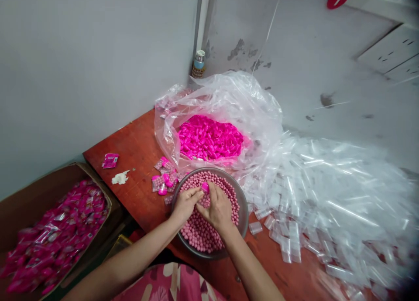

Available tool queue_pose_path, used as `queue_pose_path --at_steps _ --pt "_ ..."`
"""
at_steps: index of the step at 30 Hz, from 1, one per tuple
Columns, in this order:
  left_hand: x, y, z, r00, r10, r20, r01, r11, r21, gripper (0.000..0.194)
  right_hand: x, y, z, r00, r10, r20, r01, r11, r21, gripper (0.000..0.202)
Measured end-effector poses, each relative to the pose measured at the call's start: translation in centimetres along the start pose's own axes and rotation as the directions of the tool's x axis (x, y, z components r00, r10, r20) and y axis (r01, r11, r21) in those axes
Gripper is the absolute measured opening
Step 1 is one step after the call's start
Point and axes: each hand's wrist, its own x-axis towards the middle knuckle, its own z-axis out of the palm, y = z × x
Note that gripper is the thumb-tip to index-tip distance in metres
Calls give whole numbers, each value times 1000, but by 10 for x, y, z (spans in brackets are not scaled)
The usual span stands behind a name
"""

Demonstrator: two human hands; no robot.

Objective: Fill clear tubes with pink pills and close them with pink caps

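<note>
Head view: hands (pixel 204 205) work inside the bowl's rim (pixel 242 205).

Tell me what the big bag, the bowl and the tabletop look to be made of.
The bag looks like thin, glossy clear plastic: it creases, catches light, and the wall shows through. The bowl is smooth and grey, perhaps metal or plastic; its look doesn't settle which. The tabletop seems to be wood or board with a worn reddish finish, judging by its mottled, patchy surface.
</note>
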Motion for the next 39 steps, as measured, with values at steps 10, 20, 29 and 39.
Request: queue_pose_path --at_steps 10,20,29,39 --pt "25 8 -101 919 179 -352 55 825 562 42 -20 8 -21 941 333 -56 -287 877 385 31" --pt "17 2 -56 960 267 -77 -163 765 624 38 -168 153 -20 860 497 114 -450 845 -290 42" --pt "1 -2 -17 973 229 3 -197 832 519 35 -180 169 -33 873 454 178 -395 872 -290 14" --pt "1 -6 -24 983 181 -18 -150 863 482 33 -42 75 -11 952 117 284 -100 992 -75 20"
